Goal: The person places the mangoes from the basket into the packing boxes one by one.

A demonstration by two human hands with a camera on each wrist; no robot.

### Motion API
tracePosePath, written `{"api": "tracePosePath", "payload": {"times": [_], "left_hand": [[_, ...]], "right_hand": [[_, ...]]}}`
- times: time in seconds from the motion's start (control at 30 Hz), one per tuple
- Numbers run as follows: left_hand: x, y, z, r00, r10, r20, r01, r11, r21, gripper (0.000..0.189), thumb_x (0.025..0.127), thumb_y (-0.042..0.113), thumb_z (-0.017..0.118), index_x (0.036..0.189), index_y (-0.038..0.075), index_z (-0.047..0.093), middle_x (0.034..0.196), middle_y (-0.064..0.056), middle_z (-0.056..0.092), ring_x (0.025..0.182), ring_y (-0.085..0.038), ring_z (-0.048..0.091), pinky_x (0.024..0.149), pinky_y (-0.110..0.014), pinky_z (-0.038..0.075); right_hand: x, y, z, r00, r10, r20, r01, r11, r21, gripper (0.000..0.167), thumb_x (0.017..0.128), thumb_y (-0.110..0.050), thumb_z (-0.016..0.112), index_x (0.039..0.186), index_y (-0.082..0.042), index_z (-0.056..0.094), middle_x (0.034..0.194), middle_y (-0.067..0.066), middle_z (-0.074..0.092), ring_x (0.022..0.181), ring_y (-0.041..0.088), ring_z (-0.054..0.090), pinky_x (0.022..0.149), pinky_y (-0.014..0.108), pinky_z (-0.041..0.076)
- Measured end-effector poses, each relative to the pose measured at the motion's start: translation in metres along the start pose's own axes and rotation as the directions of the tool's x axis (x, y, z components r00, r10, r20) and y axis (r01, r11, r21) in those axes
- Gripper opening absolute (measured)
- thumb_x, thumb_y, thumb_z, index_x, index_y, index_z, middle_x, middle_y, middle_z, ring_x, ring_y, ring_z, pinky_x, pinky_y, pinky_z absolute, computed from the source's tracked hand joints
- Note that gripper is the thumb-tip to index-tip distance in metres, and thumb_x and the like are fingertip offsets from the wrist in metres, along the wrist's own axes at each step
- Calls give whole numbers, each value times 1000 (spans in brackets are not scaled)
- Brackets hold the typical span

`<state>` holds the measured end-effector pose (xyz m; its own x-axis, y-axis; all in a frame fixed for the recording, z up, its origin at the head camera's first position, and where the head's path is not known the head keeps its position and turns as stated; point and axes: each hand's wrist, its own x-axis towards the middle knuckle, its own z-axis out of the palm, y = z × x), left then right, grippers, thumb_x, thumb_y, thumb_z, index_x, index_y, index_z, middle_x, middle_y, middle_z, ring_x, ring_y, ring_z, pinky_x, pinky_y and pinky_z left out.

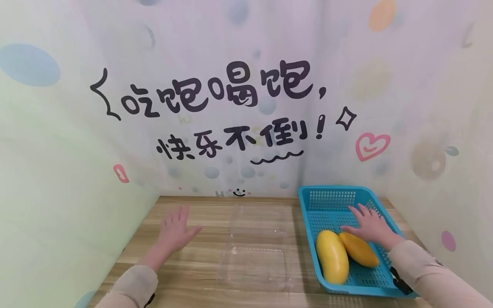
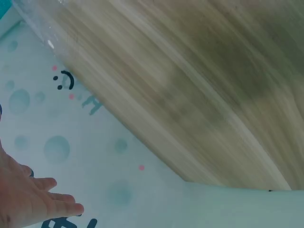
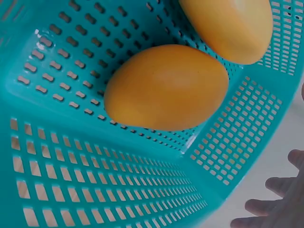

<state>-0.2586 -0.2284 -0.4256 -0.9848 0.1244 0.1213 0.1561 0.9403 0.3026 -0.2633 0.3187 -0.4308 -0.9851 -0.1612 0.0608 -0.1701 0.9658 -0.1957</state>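
Yellow mango [image 1: 332, 256] and orange mango [image 1: 361, 250] lay side by side in the near part of a turquoise perforated basket [image 1: 332, 200], on the right of the wooden table [image 1: 204, 256]. Resting on its flat floor, they presumably stayed put by their own weight, and the raised walls would have checked any roll. Yellow lay lengthwise along the left wall; its orange neighbour slanted to the right, the far ends of the two close together.

Nothing was gripped. The right hand [image 1: 369, 226] was spread above the basket, beyond the orange mango, its fingers apart and clasping neither fruit; the right wrist view showed a gap between fingers and fruit. The left hand [image 1: 175, 231] likewise had its fingers apart, on the left side; whether it touched the tabletop, I could not tell.

Between the hands lay a clear plastic clamshell box [image 1: 258, 263], unfolded from near to far, probably laid flat so that both halves rested steadily on the wood. No fruit showed in it.
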Motion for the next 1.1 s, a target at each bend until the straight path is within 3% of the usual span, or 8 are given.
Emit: {"api": "tracePosePath", "payload": {"times": [0.23, 0.37, 0.5, 0.77, 0.97, 1.1], "left_hand": [[-13, 11, 16, 996, 67, 67, -65, 997, -31, 84, 88, 52, 49, 143, -4, 20, 143, -32, 22, 127, -58, 15, 103, -67, 13], [-23, 22, 31, 986, 139, 96, -136, 990, -36, 84, 86, 53, 52, 141, -4, 25, 140, -31, 29, 127, -52, 25, 105, -62, 19], [-37, 38, 44, 975, 178, 136, -165, 981, -98, 87, 83, 53, 56, 137, -9, 29, 139, -31, 31, 128, -47, 29, 105, -59, 22], [-59, 57, 61, 953, 212, 217, -170, 966, -197, 93, 81, 51, 60, 138, -13, 23, 140, -33, 27, 126, -51, 28, 103, -63, 21], [-65, 59, 70, 946, 237, 219, -194, 961, -198, 91, 81, 47, 61, 138, -13, 23, 139, -33, 30, 124, -52, 31, 100, -65, 24], [-67, 60, 74, 942, 241, 233, -192, 958, -214, 89, 82, 46, 61, 138, -12, 23, 139, -32, 31, 125, -50, 31, 101, -63, 24]], "right_hand": [[4, -2, 3, 987, -5, 158, -5, 998, 63, 90, 80, -54, 60, 136, 10, 29, 135, 43, 20, 113, 62, 32, 85, 70, 34], [7, -7, 3, 968, -19, 252, 3, 998, 62, 86, 81, -48, 62, 136, 10, 29, 135, 43, 20, 110, 58, 40, 85, 66, 38], [11, -11, 5, 940, 15, 340, -28, 999, 35, 81, 82, -43, 63, 137, 6, 29, 135, 40, 23, 108, 55, 43, 85, 65, 38], [20, -10, 15, 921, 26, 389, -26, 1000, -7, 72, 81, -32, 66, 136, 3, 35, 131, 37, 37, 110, 51, 44, 89, 64, 36], [20, -9, 19, 894, 61, 443, -78, 997, 20, 71, 79, -26, 64, 137, 2, 35, 132, 37, 37, 115, 51, 39, 92, 67, 31], [19, -6, 21, 882, 62, 467, -84, 996, 25, 74, 78, -28, 67, 136, 4, 35, 129, 34, 41, 109, 45, 45, 92, 64, 33]]}}
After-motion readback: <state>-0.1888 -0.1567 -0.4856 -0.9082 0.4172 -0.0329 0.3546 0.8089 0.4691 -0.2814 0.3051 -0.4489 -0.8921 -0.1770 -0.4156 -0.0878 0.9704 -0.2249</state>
